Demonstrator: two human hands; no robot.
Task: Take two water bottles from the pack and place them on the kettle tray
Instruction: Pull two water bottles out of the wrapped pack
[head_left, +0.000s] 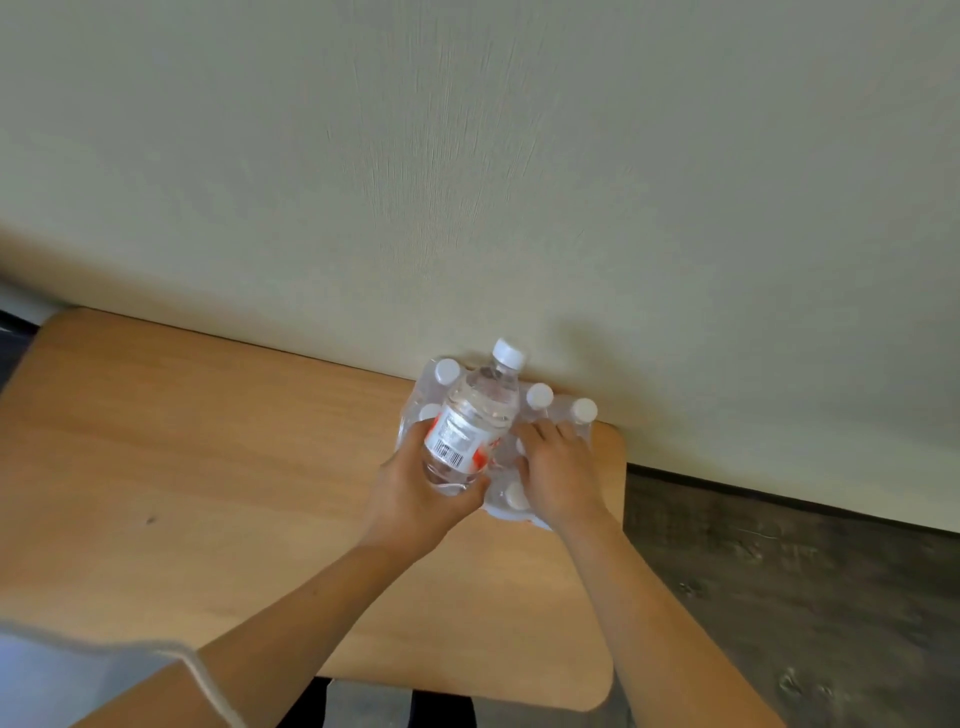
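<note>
Wall (467, 156): pale, faintly textured, filling the upper half of the view; the pack stands right against its foot.
Floor (805, 597): dark wood-look boards, seen at the right beside the worktop.
Worktop (182, 467): light wood with rounded corners, its far edge against the wall.
Pack (558, 415): clear shrink-wrapped bottles at the far right corner of the worktop, upright, white caps up – five caps can be counted, some partly hidden by the hands and the lifted bottle.
Bottle (475, 421): one, clear plastic with water inside, white screw cap, a white label with an orange-red patch and a barcode facing the camera.
Bottle position: out of the wrap and held above the left part of the pack, close to the wall.
Bottle axis: long axis tilted, the cap pointing up and away toward the wall, slightly to the right; the base points back toward the person.
Left hand (415, 493): closed around the lower part of the bottle, fingers wrapped under its base, thumb at the label's left edge.
Right hand (558, 467): palm down on top of the pack, fingers spread and curled over the wrap between the caps – pressing on it, not closed round any single bottle that can be made out.
Sleeve (104, 675): light grey, at the lower left corner.
</note>
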